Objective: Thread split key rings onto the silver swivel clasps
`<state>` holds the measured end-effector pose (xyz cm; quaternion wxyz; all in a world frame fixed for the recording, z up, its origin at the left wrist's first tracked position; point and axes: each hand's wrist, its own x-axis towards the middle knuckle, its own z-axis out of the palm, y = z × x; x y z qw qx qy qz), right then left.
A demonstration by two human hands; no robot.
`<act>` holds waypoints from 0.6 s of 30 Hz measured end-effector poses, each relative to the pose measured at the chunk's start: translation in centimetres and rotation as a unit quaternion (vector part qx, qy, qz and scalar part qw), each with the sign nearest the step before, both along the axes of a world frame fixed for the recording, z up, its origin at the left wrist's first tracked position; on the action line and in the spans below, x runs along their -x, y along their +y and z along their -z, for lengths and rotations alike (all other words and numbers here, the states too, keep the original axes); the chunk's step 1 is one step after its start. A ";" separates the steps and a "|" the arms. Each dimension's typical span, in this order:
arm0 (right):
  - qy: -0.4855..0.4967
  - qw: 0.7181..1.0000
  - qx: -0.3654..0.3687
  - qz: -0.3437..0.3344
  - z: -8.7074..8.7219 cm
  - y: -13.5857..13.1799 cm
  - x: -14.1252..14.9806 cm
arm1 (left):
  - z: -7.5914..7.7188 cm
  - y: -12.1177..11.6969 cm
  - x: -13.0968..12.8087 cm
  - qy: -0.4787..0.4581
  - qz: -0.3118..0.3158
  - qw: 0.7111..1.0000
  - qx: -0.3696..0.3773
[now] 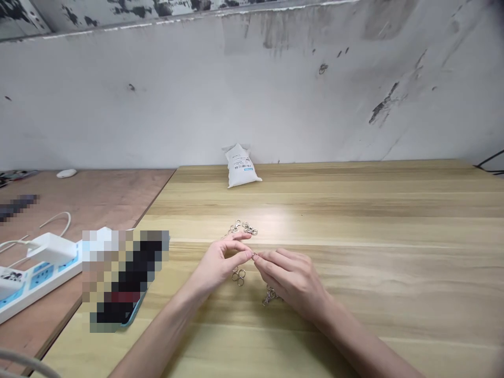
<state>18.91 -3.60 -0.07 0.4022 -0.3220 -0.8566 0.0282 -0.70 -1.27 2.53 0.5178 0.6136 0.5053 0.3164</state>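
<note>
My left hand (220,262) and my right hand (295,275) meet over the light wooden table. Their thumbs and forefingers pinch a small metal ring (254,255) between them, mostly covered by the fingertips. Several loose metal rings (238,276) lie just below my left hand. Beyond its fingers are metal swivel clasps with rings (250,229), partly hidden by that hand. A small heap of metal clasps (271,297) sits partly under my right hand. The other fingers of my left hand are stretched out.
A white printed packet (242,167) stands at the back near the wall. On the left are a blurred-out phone (132,278) and a white power strip (43,275) with plugged-in chargers (53,248). A brown table (118,191) adjoins at left.
</note>
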 end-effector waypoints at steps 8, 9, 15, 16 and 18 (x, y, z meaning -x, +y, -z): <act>-0.036 0.999 -0.013 0.000 0.1 -0.1 0.1 | -0.2 0.2 0.6 0.046 0.047 0.997 -0.028; -0.019 1.000 -0.002 0.003 0.0 -0.1 0.2 | -0.3 0.1 0.5 0.045 0.055 0.997 -0.031; 0.044 0.998 0.042 0.005 0.1 0.1 0.2 | -0.5 -0.2 0.3 0.057 0.047 0.994 -0.079; 0.054 0.997 0.047 0.010 0.1 0.1 0.3 | -0.4 -0.1 0.4 0.069 0.032 0.993 -0.093; 0.077 0.995 0.065 0.021 0.2 0.0 0.3 | -0.5 0.0 0.7 0.087 0.017 0.990 -0.108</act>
